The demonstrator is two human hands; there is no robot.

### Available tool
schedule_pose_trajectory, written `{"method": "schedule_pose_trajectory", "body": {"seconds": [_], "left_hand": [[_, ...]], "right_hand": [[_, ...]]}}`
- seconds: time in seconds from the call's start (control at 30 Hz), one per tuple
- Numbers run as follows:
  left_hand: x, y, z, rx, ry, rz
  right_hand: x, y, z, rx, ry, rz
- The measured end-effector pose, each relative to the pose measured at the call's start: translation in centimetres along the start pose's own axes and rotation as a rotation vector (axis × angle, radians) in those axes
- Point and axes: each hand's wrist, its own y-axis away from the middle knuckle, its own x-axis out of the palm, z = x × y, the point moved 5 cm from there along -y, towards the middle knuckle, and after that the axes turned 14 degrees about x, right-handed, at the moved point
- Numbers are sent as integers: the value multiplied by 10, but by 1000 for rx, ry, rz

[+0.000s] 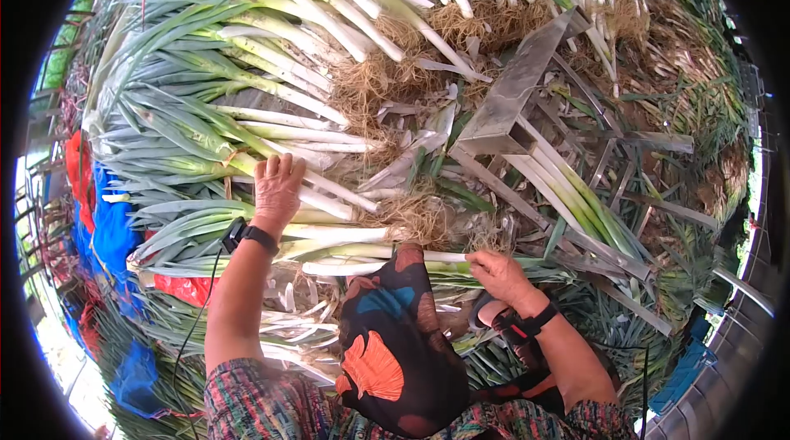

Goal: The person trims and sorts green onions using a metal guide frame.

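Note:
My left hand (278, 186) rests on the white stalks of a leek (317, 179) in the pile, fingers bent round it. Green leaves of the pile spread to the left and the roots point right. My right hand (499, 275) is closed at the end of a pale stalk (444, 256) that lies across in front of my knee. Beneath and between the hands are more white leeks (341, 233) with a clump of tan roots (417, 218).
A metal stand (518, 82) with crossed legs is at the right, with several leeks (576, 193) lying through it. Red and blue bags (117, 234) are at the left. My patterned trouser leg (403, 341) is at the bottom centre.

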Motion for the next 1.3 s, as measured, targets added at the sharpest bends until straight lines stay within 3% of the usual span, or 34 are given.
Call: {"method": "schedule_pose_trajectory", "body": {"seconds": [0.13, 0.17, 0.2, 0.27, 0.33, 0.43, 0.47, 0.53, 0.63, 0.83, 0.97, 1.1, 1.13, 1.2, 1.3], "left_hand": [[3, 9, -6, 35, 31, 271], [-4, -1, 1, 3, 189, 493], [-11, -14, 17, -44, 384, 590], [-35, -57, 50, -472, 477, 629], [-3, -71, 87, -313, 299, 298], [50, -72, 92, -78, 198, 553], [51, -61, 85, -159, 71, 402], [50, -39, 68, -184, -11, 447], [13, 1, 45, -161, 33, 248], [-10, 53, 15, -245, 73, 114], [0, 45, 28, -246, 125, 73], [19, 28, 56, -305, 154, 197], [33, 30, 73, -360, 245, 88], [35, 7, 100, -565, 329, 168], [44, -33, 123, -270, 115, 44]], "right_hand": [[3, 8, -13, 74, -25, 3], [4, 8, -15, 85, -27, 8], [5, 8, -17, 97, -27, 17], [8, 8, -15, 112, -23, 32], [5, 5, -9, 118, -10, 35], [-4, 2, -1, 39, -10, 12], [-10, 1, -2, 51, 7, 15], [-19, 0, -3, 72, 28, 21], [-30, -1, -8, 109, 5, -24], [-29, -1, -4, 103, 49, -50], [-30, -5, 1, 106, -12, -10], [-31, -5, 0, 120, -15, -1], [-31, -7, -1, 119, -16, -5], [-28, -7, -5, 122, -16, -8], [-28, -8, 1, 145, -15, 4]]}}
